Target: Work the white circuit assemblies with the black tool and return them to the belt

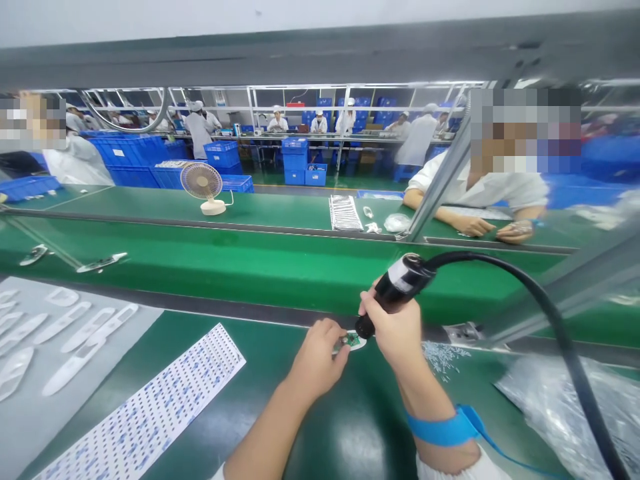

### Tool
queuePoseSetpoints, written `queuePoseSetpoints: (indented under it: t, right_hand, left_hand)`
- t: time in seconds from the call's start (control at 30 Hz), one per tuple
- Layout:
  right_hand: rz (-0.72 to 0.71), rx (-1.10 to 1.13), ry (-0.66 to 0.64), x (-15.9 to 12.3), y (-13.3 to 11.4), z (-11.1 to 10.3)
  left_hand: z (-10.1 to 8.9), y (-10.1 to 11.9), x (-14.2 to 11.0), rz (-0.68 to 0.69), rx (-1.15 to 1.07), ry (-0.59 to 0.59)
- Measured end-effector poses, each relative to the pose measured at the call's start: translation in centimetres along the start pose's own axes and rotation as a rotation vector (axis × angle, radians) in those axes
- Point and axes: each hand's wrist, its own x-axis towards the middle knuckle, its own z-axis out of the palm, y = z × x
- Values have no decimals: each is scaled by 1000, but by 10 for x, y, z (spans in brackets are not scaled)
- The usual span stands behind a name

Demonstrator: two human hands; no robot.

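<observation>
My right hand point(395, 330) is wrapped round a black power screwdriver point(395, 288) with a thick black cable point(545, 313). Its tip points down at a small white part with a green circuit board point(353, 341) on the green table. My left hand point(317, 357) has its fingers curled and pinches the left edge of that part, holding it on the table. A blue wrist strap point(445, 427) sits on my right forearm.
A white sheet of small dotted stickers point(150, 413) lies at the left. A grey tray point(30, 407) with white plastic shells is at the far left. A pile of tiny screws point(440, 357) and a plastic bag point(550, 407) lie at the right. A green conveyor belt point(250, 263) runs across. Beyond it are a small fan point(203, 187) and a seated co-worker point(490, 200).
</observation>
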Motion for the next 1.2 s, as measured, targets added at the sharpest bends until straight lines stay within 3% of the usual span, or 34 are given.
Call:
queuePoseSetpoints:
  t: [0.33,0.6,0.67,0.8,0.87,1.03,1.1,1.2]
  right_hand:
    - [-11,-19,-115,11,15,-6]
    - [44,82,-78,7,6,-4]
    - [33,186,-8,10,8,-7]
    - [-108,424,418,24,18,-22]
    - [-72,398,557,32,24,-29]
    - [405,443,547,39,41,-31]
    - [467,533,597,38,43,-27]
    - [446,629,673,37,43,-24]
  left_hand:
    - [0,1,0,2,-31,8]
    - [-1,-1,-1,11,-43,9]
    - [-1,-1,0,4,-37,9]
    - [-1,-1,-1,-5,-43,8]
    - [-1,-1,-1,-5,-41,10]
    - [-2,0,-1,-2,-1,16]
    - [-3,0,0,-10,7,22]
    - [-4,0,-1,-21,3,20]
